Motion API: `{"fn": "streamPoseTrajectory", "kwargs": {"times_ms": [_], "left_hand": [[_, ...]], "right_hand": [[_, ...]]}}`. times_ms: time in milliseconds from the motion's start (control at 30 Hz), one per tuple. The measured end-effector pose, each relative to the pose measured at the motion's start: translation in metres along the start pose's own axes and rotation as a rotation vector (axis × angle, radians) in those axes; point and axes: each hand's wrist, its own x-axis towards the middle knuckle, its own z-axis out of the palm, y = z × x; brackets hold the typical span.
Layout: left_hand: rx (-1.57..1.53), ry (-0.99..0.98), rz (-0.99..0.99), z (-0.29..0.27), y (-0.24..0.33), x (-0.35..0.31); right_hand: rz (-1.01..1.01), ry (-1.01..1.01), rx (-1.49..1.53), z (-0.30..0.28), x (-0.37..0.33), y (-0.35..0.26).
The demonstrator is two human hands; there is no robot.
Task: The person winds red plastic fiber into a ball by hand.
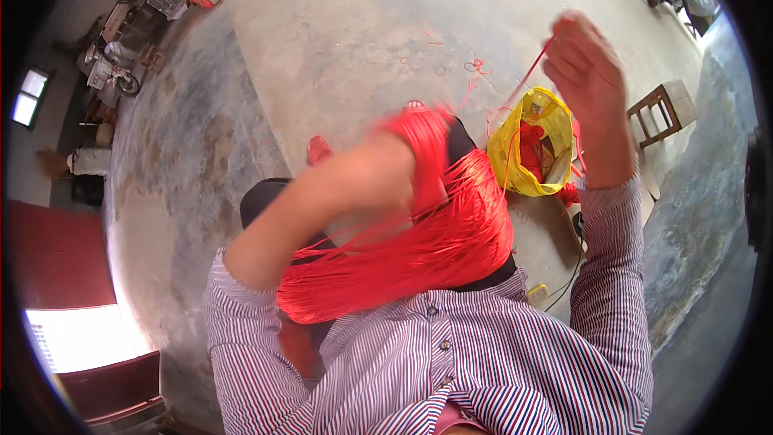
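A thick bundle of red cord (403, 266) lies across my lap, its many strands fanned out. My left hand (382, 173) is at the upper part of the bundle, with red strands around it. Motion smears this hand and the strands hide its fingers. Raised at the right, my right hand (584, 64) is closed in a pinch on a single red cord (533, 70). This cord slants down and left from the fingers, past the rim of a yellow bag (506, 133). Red material (531, 149) shows inside the bag, which stands open right of my knees.
Red cord scraps (477, 67) are scattered on the concrete floor (338, 24) ahead. A wooden stool (664, 111) stands to the right. A dark cable (570, 278) and a yellow object (538, 295) lie near my right side. Clutter and a wheeled vehicle (125, 80) line the far left wall.
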Motion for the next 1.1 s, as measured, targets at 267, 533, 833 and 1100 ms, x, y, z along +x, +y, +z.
{"fn": "streamPoseTrajectory", "kwargs": {"times_ms": [267,533,833,1100], "left_hand": [[-0.094,0.023,0.162,-0.067,-0.069,-0.057],[-0.454,0.340,0.713,-0.051,-0.017,-0.114],[0.208,0.526,-0.488,-0.037,-0.053,-0.200],[-0.650,0.699,-0.147,-0.031,-0.082,-0.314]], "right_hand": [[0.499,-0.449,-0.694,0.106,0.004,0.089],[0.535,0.049,-0.071,0.144,0.034,0.115],[0.781,-0.656,-0.021,0.254,0.040,0.174],[0.655,-0.535,0.098,0.311,0.052,0.306]]}}
